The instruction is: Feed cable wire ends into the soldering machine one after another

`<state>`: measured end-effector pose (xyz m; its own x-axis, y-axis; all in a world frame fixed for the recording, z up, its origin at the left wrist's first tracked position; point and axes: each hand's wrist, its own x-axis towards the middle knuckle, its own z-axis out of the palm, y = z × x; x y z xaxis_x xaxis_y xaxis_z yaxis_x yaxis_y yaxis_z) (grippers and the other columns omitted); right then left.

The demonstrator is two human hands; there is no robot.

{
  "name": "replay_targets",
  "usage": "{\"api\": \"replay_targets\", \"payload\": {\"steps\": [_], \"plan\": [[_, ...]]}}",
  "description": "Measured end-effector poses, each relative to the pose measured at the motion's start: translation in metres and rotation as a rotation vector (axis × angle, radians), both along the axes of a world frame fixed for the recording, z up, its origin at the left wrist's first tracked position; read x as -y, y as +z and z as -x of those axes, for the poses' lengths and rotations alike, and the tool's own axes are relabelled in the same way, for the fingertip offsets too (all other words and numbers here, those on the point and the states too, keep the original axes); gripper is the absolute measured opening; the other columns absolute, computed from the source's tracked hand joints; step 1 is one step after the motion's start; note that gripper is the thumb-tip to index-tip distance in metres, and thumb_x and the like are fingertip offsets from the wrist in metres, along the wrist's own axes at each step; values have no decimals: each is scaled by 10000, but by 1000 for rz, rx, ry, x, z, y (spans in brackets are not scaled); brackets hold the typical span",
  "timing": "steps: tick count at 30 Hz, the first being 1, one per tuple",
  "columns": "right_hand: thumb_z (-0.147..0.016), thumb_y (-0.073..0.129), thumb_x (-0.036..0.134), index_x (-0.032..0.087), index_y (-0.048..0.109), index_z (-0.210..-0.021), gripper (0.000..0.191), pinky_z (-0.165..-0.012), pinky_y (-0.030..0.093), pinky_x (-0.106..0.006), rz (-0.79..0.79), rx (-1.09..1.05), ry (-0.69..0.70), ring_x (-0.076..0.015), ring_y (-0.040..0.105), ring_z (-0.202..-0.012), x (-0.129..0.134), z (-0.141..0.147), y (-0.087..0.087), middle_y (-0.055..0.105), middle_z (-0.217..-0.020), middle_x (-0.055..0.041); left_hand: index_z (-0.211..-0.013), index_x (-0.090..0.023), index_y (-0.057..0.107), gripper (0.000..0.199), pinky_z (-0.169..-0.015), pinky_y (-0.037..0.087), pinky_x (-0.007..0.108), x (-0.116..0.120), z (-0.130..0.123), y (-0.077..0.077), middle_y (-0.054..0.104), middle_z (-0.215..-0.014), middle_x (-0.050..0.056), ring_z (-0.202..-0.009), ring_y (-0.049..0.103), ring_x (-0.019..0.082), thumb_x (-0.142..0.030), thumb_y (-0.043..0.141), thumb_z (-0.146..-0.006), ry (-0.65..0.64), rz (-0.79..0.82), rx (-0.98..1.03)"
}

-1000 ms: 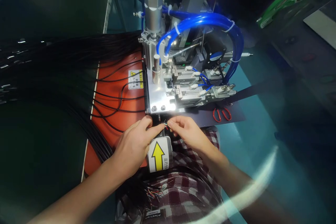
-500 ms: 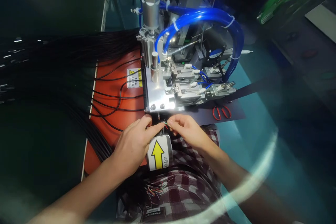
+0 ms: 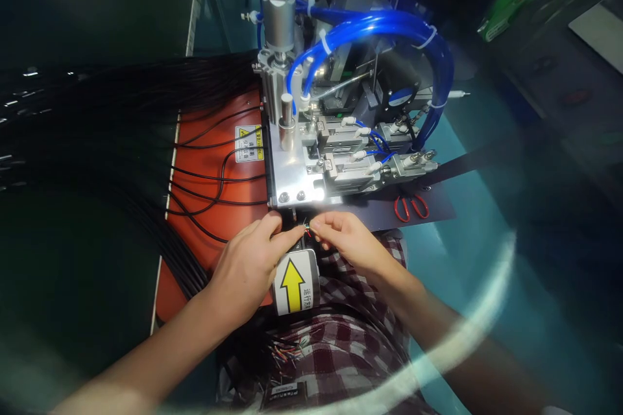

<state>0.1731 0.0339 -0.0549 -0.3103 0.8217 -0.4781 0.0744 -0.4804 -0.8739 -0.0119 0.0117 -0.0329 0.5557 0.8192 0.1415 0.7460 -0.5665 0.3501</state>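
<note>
We face the machine (image 3: 294, 168) beyond our left hand (image 3: 250, 259) and right hand (image 3: 341, 233); the arrow-marked cover (image 3: 294, 282) sits just below their fingertips; between these show coloured wires (image 3: 307, 231), pinched by the right, seemingly to steady such fine strands; whether the left grips, we cannot tell.

machine (image 3: 335, 142) blocks passage beyond wires (image 3: 307, 229); room opens over right-hand floor (image 3: 438, 259).

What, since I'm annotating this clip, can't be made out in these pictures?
All in the head view:
Coloured wires: too small, partly covered by the left hand and right hand.
Left hand: palm hidden behind its own back.
Red-handled tool: far end lost in shadow by the machine.
Black cables: left stretch lost in darkness.
</note>
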Motion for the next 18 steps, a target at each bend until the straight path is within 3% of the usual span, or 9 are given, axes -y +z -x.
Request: {"api": "replay_targets", "payload": {"steps": [18], "plan": [[-784, 581, 404, 168, 514, -627, 291, -516, 284, -247, -33, -40, 64, -97, 402, -508, 0, -5, -3, 476, -587, 45, -1133, -153, 628, 354, -581, 490, 295, 0, -1, 2, 540, -824, 78, -698, 543, 188, -77, 447, -838, -10, 0, -20]]}}
